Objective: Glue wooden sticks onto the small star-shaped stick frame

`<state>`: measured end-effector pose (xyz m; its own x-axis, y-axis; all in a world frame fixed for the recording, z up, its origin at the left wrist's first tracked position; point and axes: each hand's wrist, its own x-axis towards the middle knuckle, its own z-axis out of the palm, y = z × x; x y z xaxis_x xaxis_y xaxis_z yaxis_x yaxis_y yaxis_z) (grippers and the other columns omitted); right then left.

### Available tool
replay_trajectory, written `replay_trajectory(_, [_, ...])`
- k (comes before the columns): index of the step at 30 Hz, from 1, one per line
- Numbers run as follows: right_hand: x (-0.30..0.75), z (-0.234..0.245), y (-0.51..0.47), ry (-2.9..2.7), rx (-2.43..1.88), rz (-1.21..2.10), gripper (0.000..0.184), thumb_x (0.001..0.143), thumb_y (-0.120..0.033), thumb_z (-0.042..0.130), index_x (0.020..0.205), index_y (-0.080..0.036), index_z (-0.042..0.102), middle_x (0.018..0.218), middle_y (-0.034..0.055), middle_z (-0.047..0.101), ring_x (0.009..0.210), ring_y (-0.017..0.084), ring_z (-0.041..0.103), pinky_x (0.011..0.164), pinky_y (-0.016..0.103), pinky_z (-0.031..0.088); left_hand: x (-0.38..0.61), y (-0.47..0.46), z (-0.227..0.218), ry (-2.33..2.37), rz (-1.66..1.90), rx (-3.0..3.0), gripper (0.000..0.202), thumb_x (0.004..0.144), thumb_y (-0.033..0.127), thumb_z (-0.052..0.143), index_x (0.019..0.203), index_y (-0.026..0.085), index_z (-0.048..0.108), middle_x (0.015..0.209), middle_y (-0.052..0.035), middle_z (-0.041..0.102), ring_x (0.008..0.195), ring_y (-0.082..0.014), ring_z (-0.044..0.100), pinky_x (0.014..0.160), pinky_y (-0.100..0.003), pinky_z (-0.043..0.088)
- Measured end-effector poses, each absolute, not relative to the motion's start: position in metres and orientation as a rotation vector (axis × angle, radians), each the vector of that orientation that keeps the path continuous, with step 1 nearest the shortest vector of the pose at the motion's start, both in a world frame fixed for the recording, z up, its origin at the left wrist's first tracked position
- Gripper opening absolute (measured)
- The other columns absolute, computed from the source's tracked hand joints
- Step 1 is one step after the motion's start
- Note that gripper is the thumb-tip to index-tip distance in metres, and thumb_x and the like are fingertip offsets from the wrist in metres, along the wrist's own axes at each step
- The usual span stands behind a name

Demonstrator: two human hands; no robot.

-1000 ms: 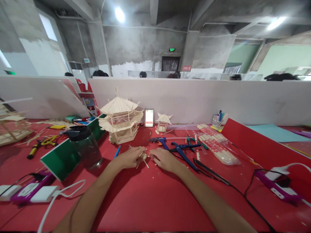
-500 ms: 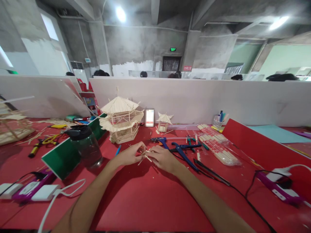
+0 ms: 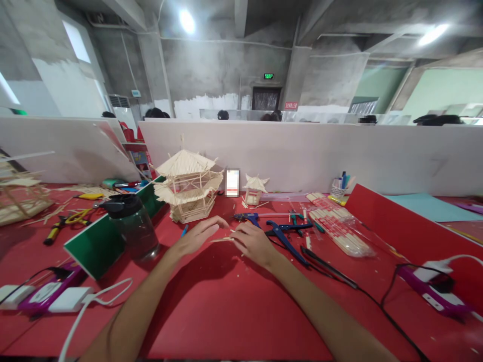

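Over the middle of the red table (image 3: 234,311), my right hand (image 3: 253,245) is closed on a few thin wooden sticks (image 3: 221,240), whose pale ends stick out to the left past its fingertips. My left hand (image 3: 198,236) is just left of them, its fingers stretched out and apart, holding nothing. Behind my left hand stands a large two-tiered stick pavilion (image 3: 186,188). A small stick pavilion (image 3: 255,188) stands beyond my right hand. How the sticks meet inside my right fingers is hidden.
A blue glue gun (image 3: 247,217), a blue cutter (image 3: 283,239) and bagged sticks (image 3: 335,226) lie right of my hands. A dark-lidded bottle (image 3: 134,229) and green board (image 3: 96,249) stand left. A lit phone (image 3: 233,182) leans at the partition. Power strips (image 3: 433,291) and cables flank my arms.
My left hand has let go of the sticks and drawn slightly up and left, its fingers straightening. My right hand keeps hold of the sticks, which now point left.
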<state>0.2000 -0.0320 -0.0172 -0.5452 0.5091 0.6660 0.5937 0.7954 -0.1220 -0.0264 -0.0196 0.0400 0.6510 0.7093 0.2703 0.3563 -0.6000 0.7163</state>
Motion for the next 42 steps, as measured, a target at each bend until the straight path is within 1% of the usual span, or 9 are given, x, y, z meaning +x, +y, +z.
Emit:
replay_trajectory(3, [0.201,-0.015,-0.031,-2.179,-0.862,-0.101,0.012,0.094,-0.021,0.056,0.093,-0.02,0.067,0.092,0.0075,0.063,0.087,0.02,0.057,0.08,0.033,0.047,-0.027,-0.023,0.046,0.809,0.812,2.418,0.033,0.095,0.042,0.045,0.116,0.021,0.059,0.118,-0.0071,0.064,0.112,-0.0239,0.057,0.101,-0.037,0.043])
replay_trajectory(6, [0.203,-0.012,-0.031,-2.083,-0.909,-0.023,0.007,0.091,-0.021,0.059,0.091,-0.02,0.066,0.09,0.0066,0.062,0.087,0.02,0.057,0.08,0.032,0.047,-0.024,-0.023,0.043,0.789,0.855,2.657,0.031,0.091,0.04,0.056,0.116,0.021,0.059,0.118,-0.0085,0.064,0.111,-0.0235,0.058,0.1,-0.037,0.044])
replay_trajectory(10, [0.202,-0.009,-0.034,-2.004,-0.916,0.112,0.006,0.089,-0.02,0.06,0.09,-0.021,0.066,0.089,0.0052,0.062,0.088,0.019,0.058,0.082,0.032,0.047,-0.018,-0.018,0.031,0.796,0.904,2.879,0.023,0.093,0.033,0.056,0.112,0.021,0.062,0.117,-0.0088,0.065,0.11,-0.0215,0.06,0.097,-0.037,0.045])
replay_trajectory(14, [0.198,-0.007,-0.037,-1.954,-0.93,0.208,0.004,0.087,-0.02,0.063,0.086,-0.021,0.066,0.086,0.0036,0.062,0.086,0.018,0.059,0.08,0.03,0.046,-0.012,-0.016,0.024,0.836,1.01,2.905,0.017,0.092,0.033,0.06,0.102,0.021,0.066,0.112,-0.0077,0.067,0.104,-0.0199,0.062,0.093,-0.035,0.047])
replay_trajectory(18, [0.195,-0.005,-0.038,-1.901,-0.94,0.26,0.006,0.086,-0.018,0.062,0.082,-0.021,0.066,0.084,0.0028,0.063,0.084,0.017,0.06,0.076,0.028,0.046,-0.007,-0.018,0.023,0.821,1.123,2.9,0.014,0.094,0.03,0.058,0.093,0.02,0.068,0.103,-0.0055,0.069,0.095,-0.0174,0.064,0.086,-0.032,0.048])
replay_trajectory(24, [0.193,-0.008,-0.037,-1.876,-0.978,0.257,0.005,0.085,-0.019,0.063,0.081,-0.02,0.065,0.082,0.0022,0.063,0.078,0.016,0.059,0.072,0.027,0.045,-0.004,-0.017,0.018,0.842,1.234,2.849,0.015,0.094,0.028,0.058,0.093,0.021,0.071,0.102,-0.0051,0.07,0.092,-0.0171,0.064,0.085,-0.032,0.049])
replay_trajectory(29, [0.192,-0.01,-0.038,-1.914,-0.996,0.217,0.005,0.086,-0.021,0.064,0.081,-0.02,0.065,0.084,0.0026,0.063,0.081,0.017,0.059,0.073,0.027,0.045,-0.006,-0.017,0.02,0.836,1.145,2.813,0.019,0.094,0.027,0.055,0.09,0.021,0.073,0.101,-0.0061,0.07,0.091,-0.0181,0.064,0.082,-0.033,0.05])
replay_trajectory(35, [0.194,-0.01,-0.037,-1.914,-0.99,0.207,0.008,0.088,-0.023,0.061,0.082,-0.02,0.065,0.083,0.0036,0.063,0.082,0.018,0.06,0.074,0.029,0.047,-0.005,-0.019,0.025,0.941,1.075,2.723,0.024,0.095,0.033,0.052,0.086,0.022,0.071,0.098,-0.0049,0.071,0.091,-0.0202,0.063,0.086,-0.036,0.048])
replay_trajectory(42, [0.195,-0.011,-0.037,-1.912,-0.968,0.251,0.008,0.089,-0.022,0.06,0.082,-0.02,0.065,0.086,0.004,0.063,0.085,0.018,0.061,0.076,0.029,0.048,-0.003,-0.023,0.028,0.969,1.028,2.605,0.023,0.096,0.034,0.049,0.087,0.02,0.065,0.098,-0.0046,0.067,0.092,-0.0192,0.061,0.086,-0.033,0.047])
